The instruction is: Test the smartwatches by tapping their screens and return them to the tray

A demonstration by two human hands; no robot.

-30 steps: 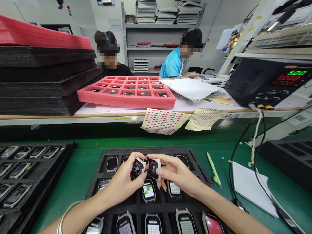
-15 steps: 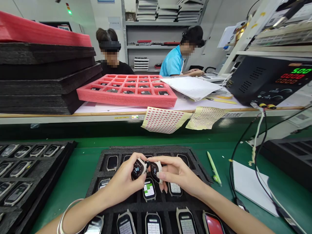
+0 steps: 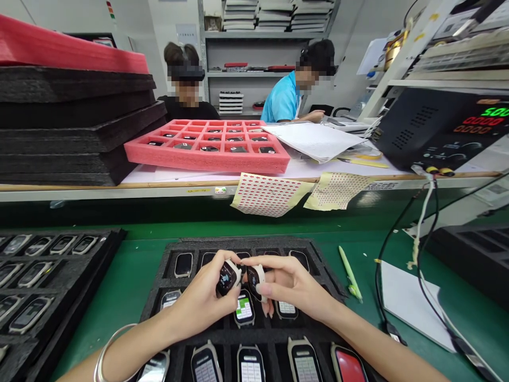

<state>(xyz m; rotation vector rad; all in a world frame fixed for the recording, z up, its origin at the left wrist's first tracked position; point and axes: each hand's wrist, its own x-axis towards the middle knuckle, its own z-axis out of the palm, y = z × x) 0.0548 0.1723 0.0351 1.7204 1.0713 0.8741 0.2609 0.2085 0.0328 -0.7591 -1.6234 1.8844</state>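
- Watch (image 3: 226,277) is grasped by fingers of the left hand (image 3: 205,293);
- second watch (image 3: 253,278), just beside, is grasped by fingers of the right hand (image 3: 295,288);
- tray (image 3: 238,244) with more watches (image 3: 251,366) lies below the fingers;
- pen (image 3: 350,276) lies to the right of them.

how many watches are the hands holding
2: a watch in the left hand and a second watch in the right hand, both above the middle black tray. The hands partly cover both; no third shows.
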